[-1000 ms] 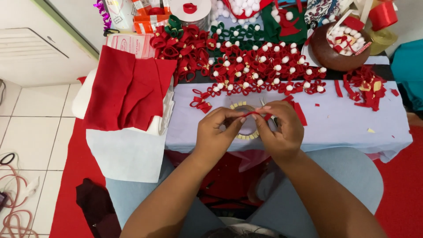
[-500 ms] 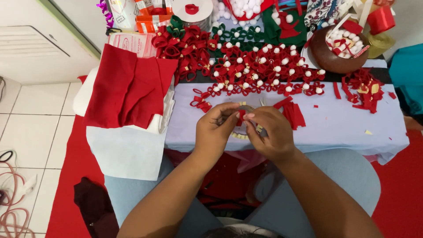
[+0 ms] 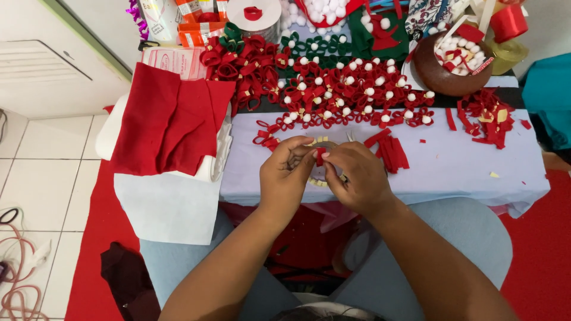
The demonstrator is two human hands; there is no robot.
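- Lavender-covered desk [image 3: 452,166] carries heaps of red felt bows [image 3: 351,95] beyond my hands.
- My left hand [image 3: 286,172] and right hand [image 3: 357,175] together pinch a small red felt strip [image 3: 320,156] just left of the cut strip pile [image 3: 389,151].

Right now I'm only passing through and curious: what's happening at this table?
A seated person pinches a small red felt piece between both hands, the left hand and right hand, over a tape roll on the pale table. Cut red strips lie beside it, finished red bows with white pompoms behind, folded red felt to the left.
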